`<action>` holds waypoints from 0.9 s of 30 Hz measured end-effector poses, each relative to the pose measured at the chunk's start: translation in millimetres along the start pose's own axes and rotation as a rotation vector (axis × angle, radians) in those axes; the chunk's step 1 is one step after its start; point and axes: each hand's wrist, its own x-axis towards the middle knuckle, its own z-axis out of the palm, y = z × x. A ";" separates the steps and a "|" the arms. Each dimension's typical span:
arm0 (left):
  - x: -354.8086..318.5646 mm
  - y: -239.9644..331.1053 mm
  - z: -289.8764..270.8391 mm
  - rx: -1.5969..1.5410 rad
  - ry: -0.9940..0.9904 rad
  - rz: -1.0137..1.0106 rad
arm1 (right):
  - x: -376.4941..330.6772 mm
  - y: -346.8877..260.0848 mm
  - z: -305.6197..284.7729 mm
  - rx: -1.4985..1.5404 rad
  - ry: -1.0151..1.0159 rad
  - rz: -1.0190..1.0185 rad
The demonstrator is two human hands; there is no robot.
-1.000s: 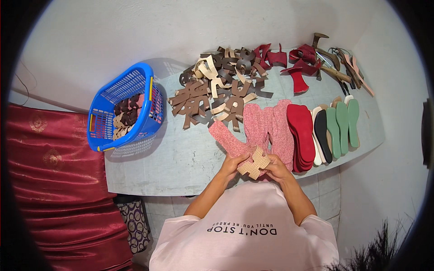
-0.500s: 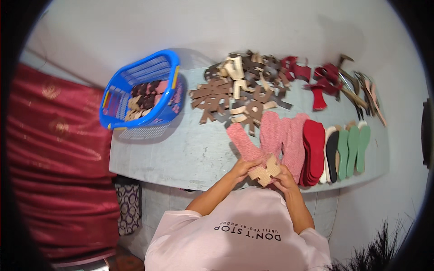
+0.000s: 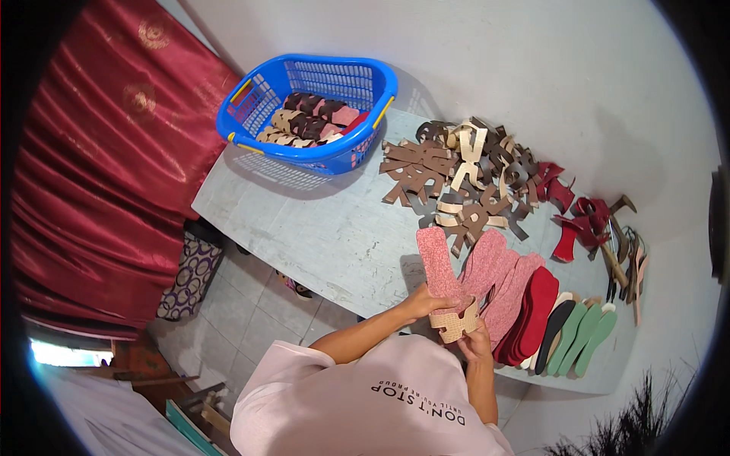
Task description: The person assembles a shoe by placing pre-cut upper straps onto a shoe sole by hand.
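Held near the table's front edge is a slipper: a pink speckled sole (image 3: 436, 260) with a beige woven-look strap (image 3: 455, 326) across one end. My left hand (image 3: 423, 302) is closed round the sole's left side, just behind the strap. The fingers of my right hand (image 3: 477, 342) close on the strap's right end, and part of them is hidden. To the right of the slipper lie more pink soles (image 3: 511, 285), then a stack of red soles (image 3: 536, 311).
A blue basket (image 3: 304, 156) with strapped slippers stands at the table's far left. Brown and beige cut straps (image 3: 418, 169) are heaped at the back, beside dark red straps (image 3: 564, 237). A hammer (image 3: 614, 266) lies at the right, beyond the green soles (image 3: 595, 342).
The whole view has swung round. The slipper has turned more upright, and its beige strap now sits across the sole's near end between both hands.
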 end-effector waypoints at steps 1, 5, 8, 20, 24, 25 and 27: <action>-1.2 -1.0 -2.1 -0.012 0.014 0.011 | 0.6 -1.1 4.4 -0.041 0.040 -0.001; -11.3 -1.7 -11.1 0.007 0.076 0.077 | 6.1 -2.4 6.7 -0.129 -0.013 0.051; -19.4 0.6 -21.0 0.043 0.125 0.128 | 13.4 4.4 20.4 -0.136 -0.003 0.062; -47.5 36.2 -73.7 0.000 0.249 0.184 | 54.9 25.7 70.3 -0.256 -0.135 0.146; -50.1 59.4 -109.2 0.100 0.183 0.179 | 70.0 39.5 111.8 -0.293 -0.101 0.070; -52.8 64.9 -117.4 0.095 0.182 0.182 | 74.0 43.6 126.2 -0.285 -0.074 0.045; -56.5 87.1 -132.2 0.104 0.199 0.189 | 85.3 51.6 152.6 -0.283 -0.044 0.010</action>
